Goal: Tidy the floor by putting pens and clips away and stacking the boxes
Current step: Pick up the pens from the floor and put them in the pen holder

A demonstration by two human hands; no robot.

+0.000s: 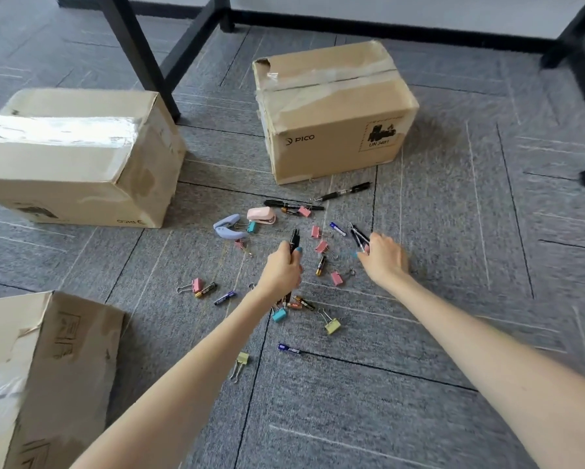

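Pens and clips lie scattered on the grey carpet floor [487, 231] among three cardboard boxes. The left hand [282, 267] is closed round a bunch of black pens [294, 239] that stick up out of its fist. The right hand [384, 257], near it, has its fingers curled on further black pens [358, 235]. Two loose pens [347, 191] lie just in front of the PICO box [335, 113], which stands toward the far edge of the floor by the wall, its top taped shut. A second taped box [74, 157] stands toward the left edge, well apart from it, and a third box [40, 367] sits at the near left corner. Pink clips [321, 247], a teal clip [279, 315] and a yellow clip [332, 325] lie around the hands and arms, mixed with batteries [320, 265]. A pink stapler [262, 214] and a lilac hole punch [226, 228] lie near each other beyond the left hand.
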